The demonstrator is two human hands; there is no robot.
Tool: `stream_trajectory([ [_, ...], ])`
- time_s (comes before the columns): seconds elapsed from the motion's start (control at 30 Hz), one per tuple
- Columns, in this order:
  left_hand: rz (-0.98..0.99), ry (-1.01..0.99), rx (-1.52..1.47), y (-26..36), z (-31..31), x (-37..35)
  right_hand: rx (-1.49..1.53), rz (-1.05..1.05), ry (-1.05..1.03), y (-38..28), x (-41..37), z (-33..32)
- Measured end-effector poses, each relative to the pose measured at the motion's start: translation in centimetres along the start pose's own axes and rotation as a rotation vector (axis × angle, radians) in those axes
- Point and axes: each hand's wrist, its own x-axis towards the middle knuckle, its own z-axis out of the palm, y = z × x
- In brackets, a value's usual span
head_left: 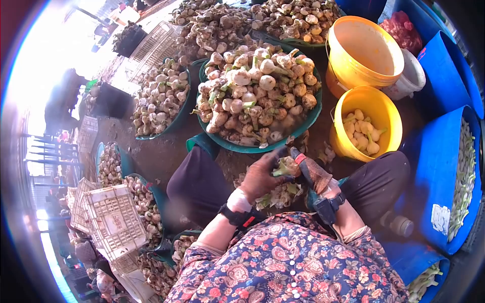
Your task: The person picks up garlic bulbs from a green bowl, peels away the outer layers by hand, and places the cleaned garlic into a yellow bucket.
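Observation:
My left hand (259, 178), its fingertips dark, is closed around a garlic bulb (288, 166) with a green cut stem, above my lap. From the other side my right hand (314, 171), in a worn glove with a red band near a fingertip, presses against the same bulb; whether it also holds a blade is hidden. Below both hands lies a heap of peeled-off skins and leaves (279, 196). Just beyond them stands a wide green tub (316, 108) piled with unpeeled garlic bulbs (252, 93). A yellow bucket (391, 118) with cleaned bulbs (361, 132) is to the right.
An empty-looking yellow bucket (348, 55) and a whitish bucket (414, 70) stand behind. Blue containers (427, 177) line the right side. More garlic tubs (174, 121) and cream plastic crates (113, 217) sit at the left. Another person (65, 101) is far left.

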Motion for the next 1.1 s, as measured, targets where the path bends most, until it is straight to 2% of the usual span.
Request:
stream_trajectory([
  [0.07, 0.054, -0.189, 0.243, -0.1, -0.4, -0.3, -0.15, 0.027, 0.033, -0.3, -0.1, 0.5],
  [0.1, 0.031, -0.166, 0.249, 0.0, -0.2, -0.6, -0.196, 0.069, 0.139, -2.0, -1.2, 2.1],
  [0.2, -0.006, -0.061, 0.24, 0.2, 0.8, -1.3, -0.038, -0.012, -0.042, -0.1, 0.3, 0.2],
  [0.23, -0.001, 0.074, 0.117, -0.6, 1.9, -1.5, -0.149, -0.107, -0.045, 0.0, 0.3, 0.1],
  [0.33, -0.515, 0.175, -0.459, -1.4, 2.5, -0.9, -0.333, -0.303, -0.089, -1.2, -0.8, 1.8],
  [0.37, -0.647, 0.18, -0.774, -1.5, 1.7, -0.4, -0.298, -0.303, -0.127, -2.2, -2.1, 2.6],
  [0.4, -0.758, 0.124, -0.886, -1.3, 0.6, -0.2, -0.263, -0.303, -0.164, -2.8, -2.8, 3.2],
  [0.43, -0.72, 0.055, -0.969, -0.7, -0.5, -0.3, -0.173, -0.29, -0.273, -3.0, -2.8, 2.8],
  [0.5, -0.642, -0.015, -1.044, -0.4, -1.6, -0.4, -0.247, -0.312, -0.281, -2.9, -2.6, 2.7],
  [0.57, -0.519, -0.041, -0.828, -0.6, -2.1, -0.9, -0.316, -0.384, -0.266, -2.6, -2.6, 3.3],
  [0.67, -0.345, -0.031, -0.502, -0.7, -1.6, -0.9, -1.367, -1.024, 0.107, -2.7, -2.7, 4.4],
  [0.7, -0.354, -0.015, -0.53, -0.5, -1.4, -0.8, -1.382, -1.058, 0.16, -2.3, -2.5, 4.3],
  [0.73, -0.361, 0.0, -0.558, -0.4, -1.2, -0.7, -1.197, -1.004, 0.212, -1.4, -2.1, 4.0],
  [0.8, -0.3, 0.098, -0.867, -0.3, -1.1, -0.8, -0.829, -0.886, 0.305, 0.5, -1.0, 3.4],
  [0.83, -0.265, 0.148, -1.024, -0.2, -0.9, -1.0, -0.311, -0.681, 0.323, 0.8, -0.4, 3.5],
  [0.93, -0.456, 0.056, -0.983, -1.5, -3.5, -3.1, 0.459, -0.225, 0.37, 0.0, 1.2, -0.8],
  [1.0, -0.415, -0.311, -1.153, -3.1, -6.2, -4.7, 0.638, -0.096, 0.289, -0.6, 0.8, -2.1],
  [1.07, -0.524, -0.593, -0.717, 0.5, -8.0, -3.6, 0.778, 0.018, 0.156, -0.9, 0.6, -2.5],
  [1.1, -0.46, -0.703, -0.257, 1.5, -7.5, -2.8, 0.812, 0.083, 0.036, -1.1, 0.5, -2.3],
])
